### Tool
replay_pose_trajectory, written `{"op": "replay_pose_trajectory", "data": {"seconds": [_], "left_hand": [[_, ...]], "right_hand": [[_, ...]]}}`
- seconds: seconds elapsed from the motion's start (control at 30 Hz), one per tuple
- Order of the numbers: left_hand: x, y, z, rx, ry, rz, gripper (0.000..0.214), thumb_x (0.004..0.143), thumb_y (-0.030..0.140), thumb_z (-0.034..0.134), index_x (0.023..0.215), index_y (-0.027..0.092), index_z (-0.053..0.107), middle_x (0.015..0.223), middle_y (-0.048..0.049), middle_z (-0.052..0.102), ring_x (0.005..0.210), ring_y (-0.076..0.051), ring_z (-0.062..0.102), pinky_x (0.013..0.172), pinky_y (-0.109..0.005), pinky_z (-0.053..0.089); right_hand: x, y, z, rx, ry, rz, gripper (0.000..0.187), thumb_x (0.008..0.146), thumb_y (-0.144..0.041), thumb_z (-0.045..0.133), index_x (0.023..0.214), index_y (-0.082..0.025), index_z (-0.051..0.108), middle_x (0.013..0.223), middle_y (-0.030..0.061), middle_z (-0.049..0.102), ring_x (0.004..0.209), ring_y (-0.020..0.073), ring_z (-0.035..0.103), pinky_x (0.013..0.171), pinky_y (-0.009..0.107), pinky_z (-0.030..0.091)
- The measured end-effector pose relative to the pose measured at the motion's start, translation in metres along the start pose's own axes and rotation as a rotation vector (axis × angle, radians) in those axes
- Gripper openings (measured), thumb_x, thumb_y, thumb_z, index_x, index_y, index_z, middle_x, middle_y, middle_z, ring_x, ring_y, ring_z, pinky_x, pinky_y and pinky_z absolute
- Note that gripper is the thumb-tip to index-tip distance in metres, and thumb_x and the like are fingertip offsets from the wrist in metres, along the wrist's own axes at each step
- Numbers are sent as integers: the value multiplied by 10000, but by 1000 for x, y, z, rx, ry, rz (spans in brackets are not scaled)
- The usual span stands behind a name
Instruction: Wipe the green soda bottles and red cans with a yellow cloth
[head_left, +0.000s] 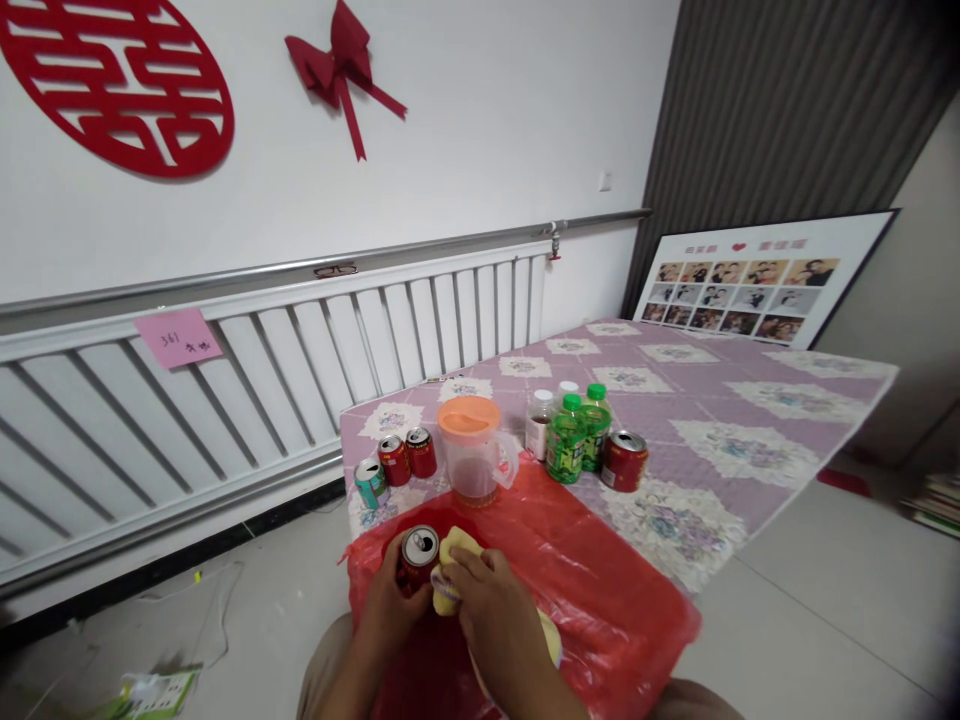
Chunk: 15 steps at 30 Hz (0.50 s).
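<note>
My left hand (395, 598) is wrapped round a red drink can (418, 548), which stands upright with its tab opening showing on top. My right hand (487, 595) grips a folded yellow cloth (457, 548) and presses it against the right side of the can. Part of the cloth hangs out below the right wrist. Both hands are over a red plastic sheet (600, 590) spread on the near part of the table. A dark red rounded shape behind the can is mostly hidden by the hands.
Beyond the sheet stands a clear pitcher (469, 460) with an orange lid. Left of it are a teal can (370, 484) and two red cans (394, 460). To the right are several bottles (568, 440) and another red can (625, 462). A radiator (262, 370) runs behind the flowered tablecloth (675, 400).
</note>
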<state>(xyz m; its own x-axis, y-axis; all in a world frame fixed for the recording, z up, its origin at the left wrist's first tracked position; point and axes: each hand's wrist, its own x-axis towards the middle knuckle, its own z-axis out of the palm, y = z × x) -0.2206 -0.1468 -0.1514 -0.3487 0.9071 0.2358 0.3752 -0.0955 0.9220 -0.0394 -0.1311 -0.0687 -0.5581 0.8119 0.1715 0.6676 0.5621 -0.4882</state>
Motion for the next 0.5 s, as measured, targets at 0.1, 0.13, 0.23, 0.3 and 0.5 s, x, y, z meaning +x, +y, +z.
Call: {"op": "replay_pose_trajectory", "data": {"seconds": [0.1, 0.13, 0.23, 0.3, 0.5], "left_hand": [[1, 2, 0, 5, 5, -9, 587, 671, 262, 687, 1239, 201, 552, 1214, -92, 699, 1111, -283, 677, 919, -404, 582], [1, 3, 0, 1, 6, -7, 589, 662, 245, 687, 1235, 204, 554, 1207, -91, 702, 1105, -284, 680, 916, -408, 584], [2, 6, -2, 4, 7, 3, 595, 635, 199, 683, 1218, 209, 560, 1191, -90, 710, 1110, -293, 677, 917, -425, 583], [3, 9, -4, 28, -7, -4, 606, 627, 190, 675, 1222, 202, 559, 1191, -91, 711, 1118, -292, 672, 931, -425, 576], [11, 14, -15, 45, -103, -10, 644, 603, 193, 675, 1236, 171, 555, 1238, -110, 691, 1175, -302, 638, 1013, -440, 526]], "right_hand": [[5, 2, 4, -63, -34, 14, 366, 942, -129, 470, 1131, -340, 702, 1246, -38, 684, 1046, 203, 556, 864, 282, 440], [7, 3, 6, -94, -54, 23, 342, 940, -134, 477, 1101, -330, 707, 1217, -27, 695, 1032, 209, 565, 841, 287, 445], [14, 7, 15, -168, -110, 32, 258, 919, -138, 519, 1031, -269, 712, 1121, 28, 720, 1008, 245, 590, 804, 325, 454], [16, 8, 21, -186, -128, 29, 212, 899, -134, 546, 997, -224, 712, 1077, 76, 725, 1010, 277, 599, 808, 365, 454], [11, 13, 28, -177, -142, -8, 234, 880, -137, 534, 1033, -225, 687, 1132, 84, 705, 1114, 306, 571, 925, 471, 413]]}}
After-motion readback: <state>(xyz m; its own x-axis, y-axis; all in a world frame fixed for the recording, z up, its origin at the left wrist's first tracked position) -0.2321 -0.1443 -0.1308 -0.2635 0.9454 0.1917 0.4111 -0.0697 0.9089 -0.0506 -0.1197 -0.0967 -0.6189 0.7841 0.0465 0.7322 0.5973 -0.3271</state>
